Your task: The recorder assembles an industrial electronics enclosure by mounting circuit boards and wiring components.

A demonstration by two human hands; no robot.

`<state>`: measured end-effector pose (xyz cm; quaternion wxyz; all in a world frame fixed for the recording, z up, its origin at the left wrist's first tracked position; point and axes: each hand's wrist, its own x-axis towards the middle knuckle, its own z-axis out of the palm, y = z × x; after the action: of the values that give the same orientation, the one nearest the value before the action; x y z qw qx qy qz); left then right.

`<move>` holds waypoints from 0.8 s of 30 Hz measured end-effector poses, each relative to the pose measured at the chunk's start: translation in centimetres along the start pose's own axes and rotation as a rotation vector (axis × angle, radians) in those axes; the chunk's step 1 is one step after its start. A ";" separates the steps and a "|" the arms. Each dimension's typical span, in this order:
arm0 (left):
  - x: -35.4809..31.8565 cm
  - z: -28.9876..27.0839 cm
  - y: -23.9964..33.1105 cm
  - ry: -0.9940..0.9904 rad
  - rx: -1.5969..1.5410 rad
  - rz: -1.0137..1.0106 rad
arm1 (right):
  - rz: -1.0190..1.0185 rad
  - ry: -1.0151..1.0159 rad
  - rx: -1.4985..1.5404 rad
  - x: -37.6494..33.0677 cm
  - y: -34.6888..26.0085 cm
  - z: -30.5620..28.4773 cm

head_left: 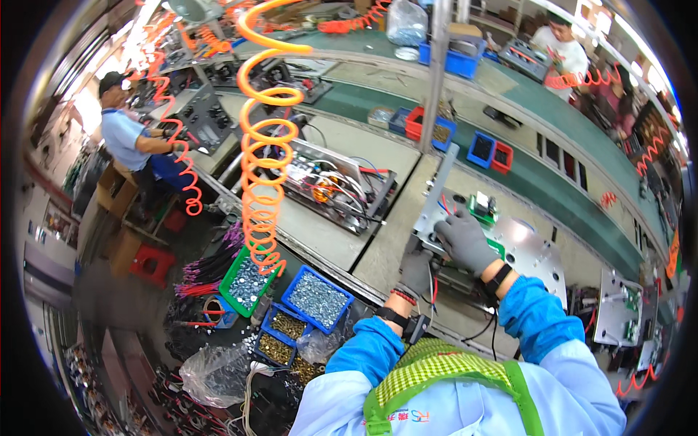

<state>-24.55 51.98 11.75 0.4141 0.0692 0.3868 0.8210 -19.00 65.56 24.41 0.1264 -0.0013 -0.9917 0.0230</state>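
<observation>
Both gloved hands are pressed on a metal chassis plate (531, 251), the right hand (465, 240) spread flat beside its green circuit board (481, 209), the left hand (416, 270) curled at its near edge, grip hidden, while much wiring appears unfinished.

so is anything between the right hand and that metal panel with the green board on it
Nothing visible. The gloved right hand already lies flat on the metal panel, right beside the green board. The left hand is at the panel's near edge, by red and black wires; what it grips cannot be told.
</observation>
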 end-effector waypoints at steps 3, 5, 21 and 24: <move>-0.1 0.0 0.2 0.051 0.211 -0.067 | 0.000 0.077 0.021 -0.1 -0.1 0.5; 0.0 0.0 0.5 0.095 0.034 -0.190 | 0.004 0.099 0.057 -0.2 0.0 0.6; 0.0 1.5 -0.8 0.214 0.127 0.069 | 0.013 0.084 0.117 -0.6 0.6 0.9; -0.5 2.3 -0.4 0.231 0.154 0.121 | -0.008 0.137 0.072 -0.8 0.6 1.0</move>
<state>-23.03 53.08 13.13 0.3100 0.0292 0.4888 0.8149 -18.50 66.10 23.24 0.1938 0.0054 -0.9793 0.0578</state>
